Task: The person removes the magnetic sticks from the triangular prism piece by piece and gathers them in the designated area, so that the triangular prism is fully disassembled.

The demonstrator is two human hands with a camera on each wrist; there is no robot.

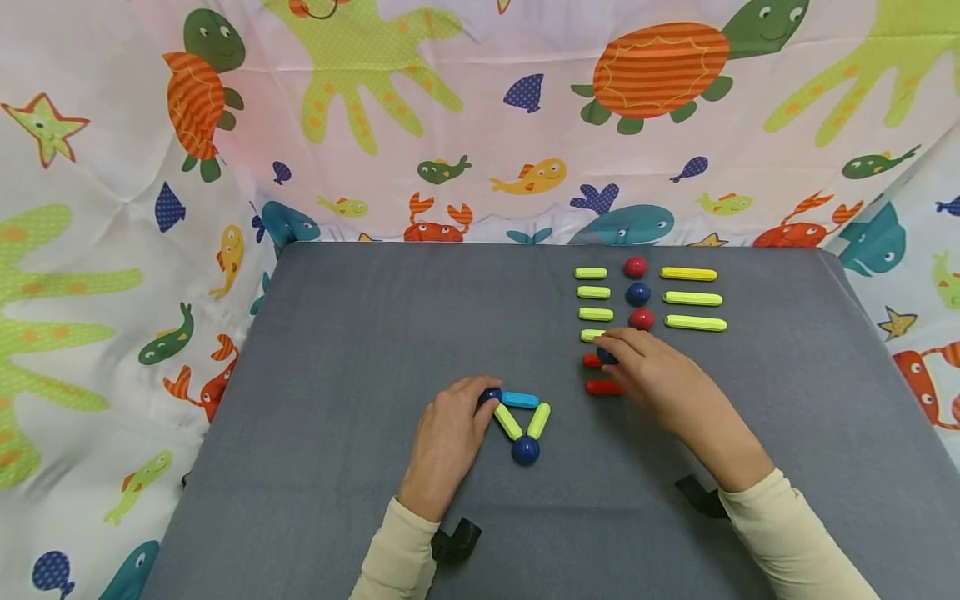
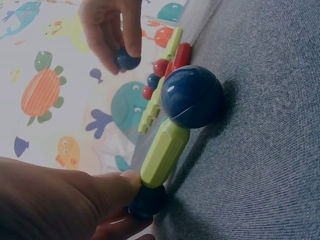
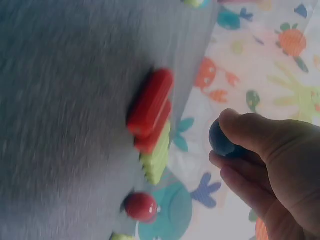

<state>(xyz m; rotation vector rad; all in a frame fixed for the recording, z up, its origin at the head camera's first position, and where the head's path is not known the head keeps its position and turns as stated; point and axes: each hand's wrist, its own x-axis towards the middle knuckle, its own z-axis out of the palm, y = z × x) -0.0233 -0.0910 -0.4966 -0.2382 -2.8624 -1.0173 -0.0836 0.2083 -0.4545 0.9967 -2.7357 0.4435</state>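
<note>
Overhead, the left hand (image 1: 448, 433) rested on the grey table (image 1: 360, 333), its fingertips pinching a dark blue ball (image 1: 489, 395) at one corner of a small triangle. That triangle joined a light blue rod (image 1: 521, 400) and two lime-green rods (image 1: 523, 421), which met at a second blue ball (image 1: 526, 451) nearest the person. The right hand (image 1: 652, 375) was over the supply rows, fingers curled round another blue ball (image 1: 604, 357), just beside two red rods (image 1: 602, 387). Behind it lay short yellow-green rods (image 1: 592, 293), a column of red and blue balls (image 1: 637, 293) and three long yellow-green rods (image 1: 693, 298).

From the left wrist, a thumb and finger (image 2: 112, 187) gripped the dark ball (image 2: 147, 200) at the foot of a lime rod (image 2: 165, 152), with the big blue ball (image 2: 192, 96) at its far end. Beyond, the other hand (image 2: 112, 30) pinched its ball (image 2: 127, 59) clear of the table.

From the right wrist, the fingers (image 3: 260, 135) clasped the blue ball (image 3: 223, 140), lifted off the surface, apart from the stacked red rods (image 3: 150, 107) and a red ball (image 3: 141, 206).
</note>
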